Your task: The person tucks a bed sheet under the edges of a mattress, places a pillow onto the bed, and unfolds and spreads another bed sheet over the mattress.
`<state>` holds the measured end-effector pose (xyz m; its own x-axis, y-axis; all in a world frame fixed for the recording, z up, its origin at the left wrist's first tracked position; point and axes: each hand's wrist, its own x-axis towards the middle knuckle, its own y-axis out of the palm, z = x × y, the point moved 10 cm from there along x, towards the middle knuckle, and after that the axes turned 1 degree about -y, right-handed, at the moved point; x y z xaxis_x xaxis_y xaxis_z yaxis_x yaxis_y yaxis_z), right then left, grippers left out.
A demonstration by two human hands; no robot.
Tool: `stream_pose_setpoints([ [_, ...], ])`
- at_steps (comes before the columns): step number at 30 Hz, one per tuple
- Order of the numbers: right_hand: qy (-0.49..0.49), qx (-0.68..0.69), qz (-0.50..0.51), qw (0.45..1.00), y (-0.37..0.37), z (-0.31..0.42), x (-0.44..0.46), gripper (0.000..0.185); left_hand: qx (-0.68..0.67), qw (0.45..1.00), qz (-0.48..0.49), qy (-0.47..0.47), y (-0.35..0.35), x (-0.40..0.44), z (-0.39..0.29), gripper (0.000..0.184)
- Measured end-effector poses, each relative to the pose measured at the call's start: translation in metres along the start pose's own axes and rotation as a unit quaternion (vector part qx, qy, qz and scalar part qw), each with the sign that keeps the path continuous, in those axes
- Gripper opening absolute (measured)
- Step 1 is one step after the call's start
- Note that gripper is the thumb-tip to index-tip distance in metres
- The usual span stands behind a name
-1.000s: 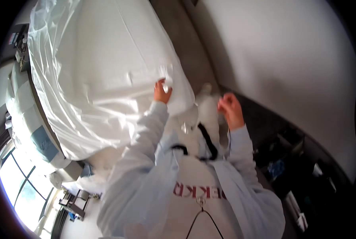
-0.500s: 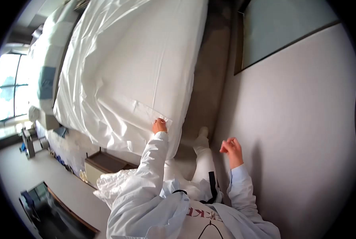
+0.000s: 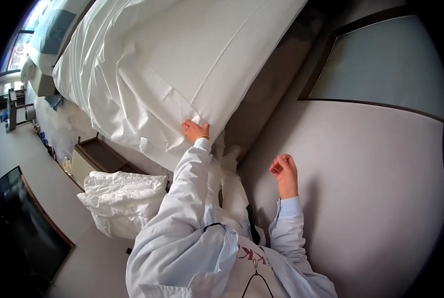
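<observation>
My left hand (image 3: 196, 131) lies at the near corner of a bed. Its fingers are bent over the white bed sheet (image 3: 147, 44), with fabric between them and the thumb. Just beyond this hand, a straight flap-like crease runs across the wrinkled sheet. Part of the grip is hidden by the back of the hand. Away from the bed, my right hand (image 3: 285, 174) is raised in front of the pale wall, fingers loosely curled and slightly apart, holding nothing.
A folded white quilt (image 3: 125, 198) sits to my left, beside a dark-topped stool or bench (image 3: 105, 151). The wall (image 3: 361, 188) with a framed panel (image 3: 380, 62) is close on my right. Another bed (image 3: 58, 27) stands at upper left, and a black screen (image 3: 28, 223) at lower left.
My view has turned and shifted, bringing more of the quilt into sight. My left hand has changed from a tight pinch to a wider hold, nearer the flap's corner. My right hand stays raised.
</observation>
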<state>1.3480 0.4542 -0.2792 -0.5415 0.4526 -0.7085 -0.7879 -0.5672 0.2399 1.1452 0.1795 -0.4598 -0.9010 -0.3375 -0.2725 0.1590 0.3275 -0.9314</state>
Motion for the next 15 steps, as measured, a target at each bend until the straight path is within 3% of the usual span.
stream_pose_setpoints([
  [2, -0.002, -0.022, -0.008, 1.0, 0.006, 0.002, -0.003, 0.012, 0.008, 0.998, -0.029, -0.048, 0.026, 0.027, 0.027, 0.047],
  [3, 0.0, -0.025, -0.017, 1.0, 0.012, 0.003, -0.006, 0.012, -0.053, 0.997, 0.018, -0.048, 0.016, 0.03, 0.031, 0.035],
  [6, -0.007, -0.045, -0.006, 0.999, 0.046, 0.009, 0.006, 0.011, -0.168, 0.981, 0.083, -0.042, 0.017, 0.069, 0.053, 0.03],
  [8, 0.027, -0.035, 0.028, 0.999, 0.081, -0.007, 0.012, 0.008, -0.256, 0.964, 0.025, 0.063, -0.03, 0.071, 0.048, 0.033],
  [11, 0.021, -0.184, 0.203, 0.962, 0.194, -0.014, 0.015, 0.009, -0.281, 0.938, 0.052, 0.194, -0.135, 0.037, 0.025, 0.031],
  [12, 0.022, -0.251, 0.248, 0.935, 0.234, -0.019, 0.009, 0.015, -0.313, 0.92, 0.042, 0.232, -0.174, 0.018, 0.02, 0.03],
  [13, 0.006, -0.309, 0.276, 0.91, 0.264, -0.03, 0.008, 0.036, -0.344, 0.9, 0.061, 0.262, -0.205, -0.003, 0.015, 0.031],
  [15, -0.013, -0.405, 0.269, 0.874, 0.315, -0.047, 0.001, 0.056, -0.353, 0.865, 0.101, 0.342, -0.262, -0.049, 0.009, 0.03],
])
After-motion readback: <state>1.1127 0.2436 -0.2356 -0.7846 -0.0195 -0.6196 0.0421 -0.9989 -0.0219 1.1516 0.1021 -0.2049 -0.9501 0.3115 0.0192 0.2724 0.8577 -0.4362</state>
